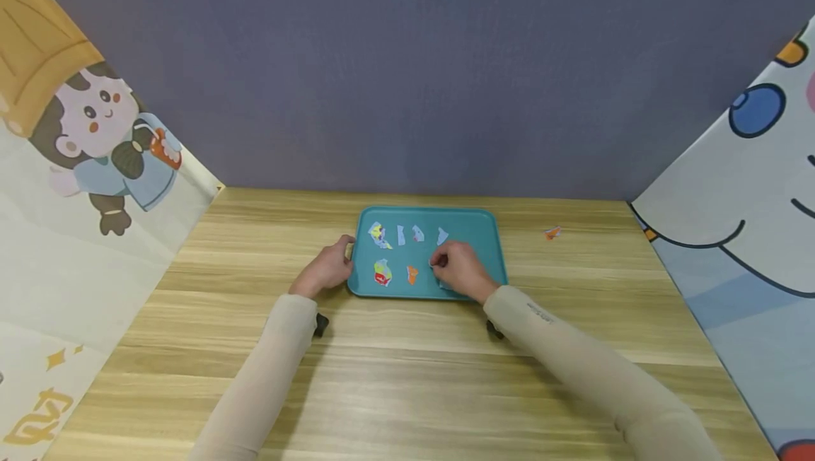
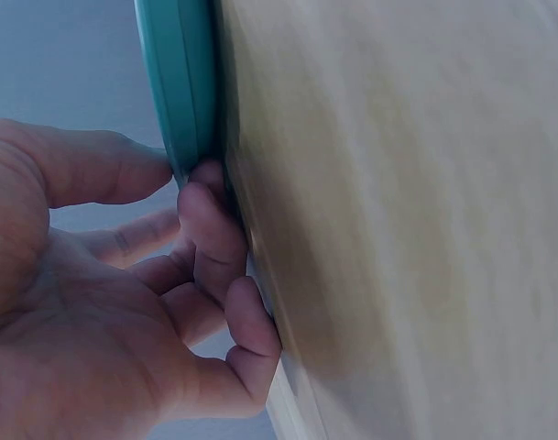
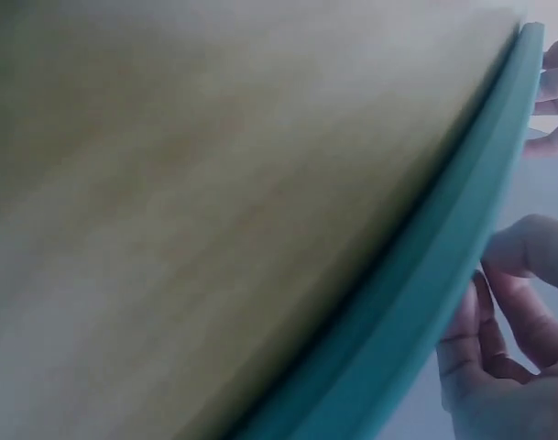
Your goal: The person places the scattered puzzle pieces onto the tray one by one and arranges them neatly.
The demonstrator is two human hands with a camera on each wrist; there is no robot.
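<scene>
A teal tray [image 1: 484, 249] lies on the wooden table with torn-looking, printed paper pieces spread over it. My left hand [image 1: 327, 269] holds the tray's left rim; in the left wrist view the thumb [image 2: 114, 170] is on the rim and curled fingers [image 2: 214, 234] are at its underside. Over the tray's right half, my right hand [image 1: 463, 270] pinches a small pale paper piece, mostly hidden by the fingers. Nearby lie an orange piece [image 1: 412, 275], a red-and-green piece [image 1: 382, 273], a yellow-patterned piece [image 1: 378, 233] and a pale blue piece [image 1: 442, 236].
One more orange paper piece [image 1: 552, 232] lies on the table [image 1: 395, 376] to the right of the tray. A dark grey wall [image 1: 420, 79] rises behind the table's far edge. Printed cartoon panels stand on the left and right.
</scene>
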